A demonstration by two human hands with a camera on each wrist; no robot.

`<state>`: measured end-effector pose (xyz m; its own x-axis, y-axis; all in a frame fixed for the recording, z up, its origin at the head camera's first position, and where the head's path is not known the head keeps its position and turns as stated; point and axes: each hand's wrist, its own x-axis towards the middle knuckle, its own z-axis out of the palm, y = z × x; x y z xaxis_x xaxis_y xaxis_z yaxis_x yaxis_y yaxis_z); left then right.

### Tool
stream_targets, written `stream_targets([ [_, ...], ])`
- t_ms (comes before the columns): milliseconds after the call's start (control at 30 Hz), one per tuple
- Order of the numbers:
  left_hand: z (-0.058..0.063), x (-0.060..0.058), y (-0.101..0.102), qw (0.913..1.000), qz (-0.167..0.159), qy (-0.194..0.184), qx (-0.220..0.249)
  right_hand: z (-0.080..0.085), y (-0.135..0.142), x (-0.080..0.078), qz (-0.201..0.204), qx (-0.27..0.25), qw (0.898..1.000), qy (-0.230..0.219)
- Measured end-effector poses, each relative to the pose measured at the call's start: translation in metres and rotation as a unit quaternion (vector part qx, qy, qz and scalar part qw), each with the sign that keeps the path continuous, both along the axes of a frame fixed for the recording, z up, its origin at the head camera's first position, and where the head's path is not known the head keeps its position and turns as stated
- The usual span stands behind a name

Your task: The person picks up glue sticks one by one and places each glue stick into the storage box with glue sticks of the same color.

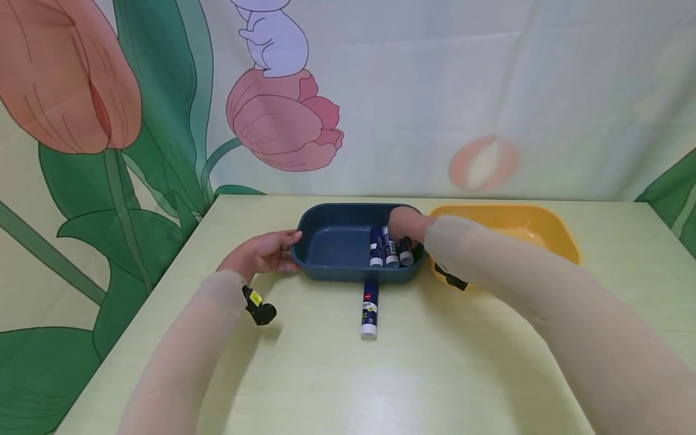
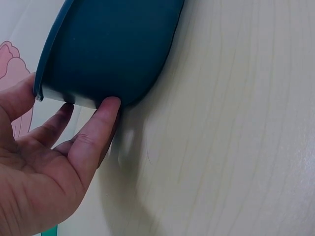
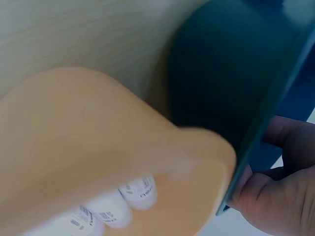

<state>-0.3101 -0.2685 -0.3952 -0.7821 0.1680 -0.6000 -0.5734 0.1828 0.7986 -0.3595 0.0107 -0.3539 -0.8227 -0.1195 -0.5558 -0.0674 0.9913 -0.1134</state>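
Observation:
A dark blue basin (image 1: 337, 275) stands on the table, with several blue glue sticks with white ends (image 1: 376, 248) inside its right part. At its left end, my left hand (image 1: 266, 251) holds the basin, thumb at the rim and fingers against the outer wall, as the left wrist view shows. My right hand (image 1: 409, 225) reaches over the right rim into the basin. Its fingers lie about the rightmost glue stick (image 1: 405, 252), whose upper part they hide. Another glue stick (image 1: 369, 311) lies on the table in front of the basin.
A yellow basin (image 1: 568, 248) stands right beside the blue one, partly behind my right forearm. White-ended sticks (image 3: 140, 191) lie inside it in the right wrist view. A printed curtain (image 1: 408, 121) hangs behind the table (image 1: 304, 374).

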Motion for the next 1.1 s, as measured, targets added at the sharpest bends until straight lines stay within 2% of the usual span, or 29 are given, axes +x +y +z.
stream_targets([
  [167,0.0,0.0,0.0,1.0,-0.002,0.003,0.001,-0.011,-0.003,-0.006,-0.033,-0.003,0.999,-0.005],
  [333,0.002,0.0,0.0,1.0,-0.007,0.005,0.002,-0.057,-0.006,-0.054,-0.058,-0.012,0.998,-0.031],
  [400,0.002,0.001,0.0,1.0,-0.008,0.005,0.002,-0.068,-0.007,-0.063,-0.052,-0.014,0.998,-0.038],
  [433,0.002,0.001,0.0,1.0,-0.007,0.004,0.002,-0.066,-0.007,-0.06,-0.058,-0.023,0.997,-0.039],
  [533,0.001,0.002,0.0,0.9999,-0.007,0.006,0.006,-0.042,-0.006,-0.032,-0.068,-0.051,0.996,-0.033],
  [567,0.001,0.002,0.0,0.9999,-0.008,0.006,0.007,-0.029,-0.006,-0.019,-0.081,-0.064,0.994,-0.036],
  [667,-0.001,0.003,0.0,0.9999,-0.01,0.008,0.011,-0.006,-0.005,0.002,-0.11,-0.099,0.988,-0.04],
  [767,-0.002,0.003,0.0,0.9998,-0.011,0.009,0.012,0.004,0.001,0.009,-0.098,-0.122,0.987,-0.024],
  [833,-0.003,0.002,0.0,0.9998,-0.009,0.01,0.011,0.004,0.008,0.004,-0.075,-0.136,0.988,0.0],
  [867,-0.003,0.001,0.001,0.9998,-0.009,0.011,0.011,-0.001,0.015,-0.005,-0.056,-0.164,0.985,0.011],
  [933,-0.003,0.001,0.0,0.9998,-0.009,0.011,0.011,0.007,0.021,-0.007,-0.038,-0.194,0.98,0.03],
  [1033,-0.003,0.0,0.0,0.9999,-0.006,0.01,0.008,0.038,0.03,0.009,-0.019,-0.246,0.968,0.041],
  [1067,-0.002,0.0,0.0,0.9999,-0.007,0.011,0.006,0.051,0.032,0.018,-0.013,-0.262,0.964,0.041],
  [1100,-0.002,0.0,0.0,0.9999,-0.007,0.01,0.005,0.07,0.032,0.033,-0.015,-0.26,0.964,0.046],
])
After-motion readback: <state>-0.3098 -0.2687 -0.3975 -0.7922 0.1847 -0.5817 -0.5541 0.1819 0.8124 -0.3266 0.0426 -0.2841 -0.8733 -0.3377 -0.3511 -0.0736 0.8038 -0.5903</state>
